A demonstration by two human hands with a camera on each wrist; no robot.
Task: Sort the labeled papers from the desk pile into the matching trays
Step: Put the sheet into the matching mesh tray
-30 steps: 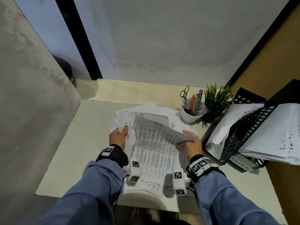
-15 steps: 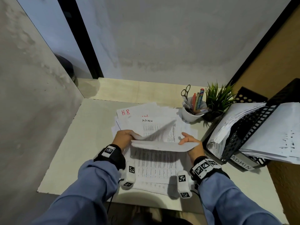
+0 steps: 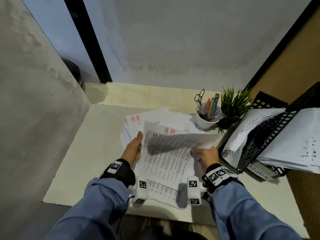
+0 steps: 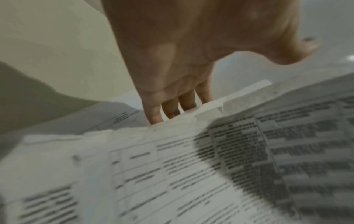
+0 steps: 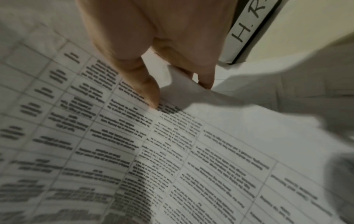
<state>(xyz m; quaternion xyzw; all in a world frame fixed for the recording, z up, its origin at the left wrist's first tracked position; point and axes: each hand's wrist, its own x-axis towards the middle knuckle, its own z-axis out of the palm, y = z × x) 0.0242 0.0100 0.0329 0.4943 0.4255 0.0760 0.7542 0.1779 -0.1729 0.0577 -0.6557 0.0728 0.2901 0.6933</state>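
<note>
While curling over the pile (image 3: 155, 122), printed sheet (image 3: 166, 158) between both hands.

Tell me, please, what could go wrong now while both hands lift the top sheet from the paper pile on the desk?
1. The right hand pinches only one edge of the curling top sheet, so it may crease or slip.
2. Its label is hidden, and sheets below read H.R, so it could go into the wrong tray.
3. The black trays already overflow; papers may slide out.

White papers (image 3: 166, 158) with black print and red lettering, black mesh trays (image 3: 270, 135), blue sleeves (image 3: 97, 205).
</note>
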